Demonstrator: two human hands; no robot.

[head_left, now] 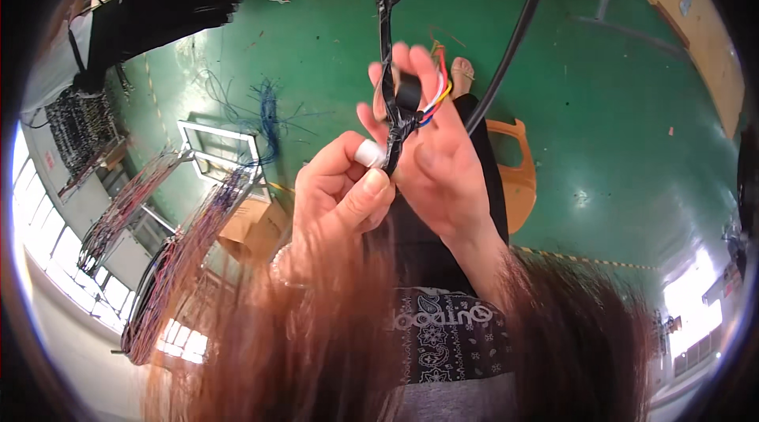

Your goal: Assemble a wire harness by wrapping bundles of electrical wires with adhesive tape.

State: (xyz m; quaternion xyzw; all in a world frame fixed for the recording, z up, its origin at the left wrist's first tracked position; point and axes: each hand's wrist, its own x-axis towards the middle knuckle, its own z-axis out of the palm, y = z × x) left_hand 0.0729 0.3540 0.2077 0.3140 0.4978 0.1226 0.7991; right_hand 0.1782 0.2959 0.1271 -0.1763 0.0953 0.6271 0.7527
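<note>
A black-taped wire harness (386,43) runs down from the top of the head view to my hands. My left hand (336,193) pinches its lower end between thumb and index finger; a white wrap (368,154) covers part of that finger. Behind the harness, my right hand (451,165) is raised with its palm toward me. A roll of black tape (409,92) rests among its fingers, partly hidden by the harness. Red, white, yellow and blue wires (444,90) loop out of the taped joint beside the right fingers.
A thick black cable (514,43) slants past on the right. An orange plastic stool (519,177) stands behind my right forearm. Wire bundles (198,244) hang at left near a white frame (217,126) and a cardboard box (254,226). Blue wires (269,118) lie nearby on the green floor.
</note>
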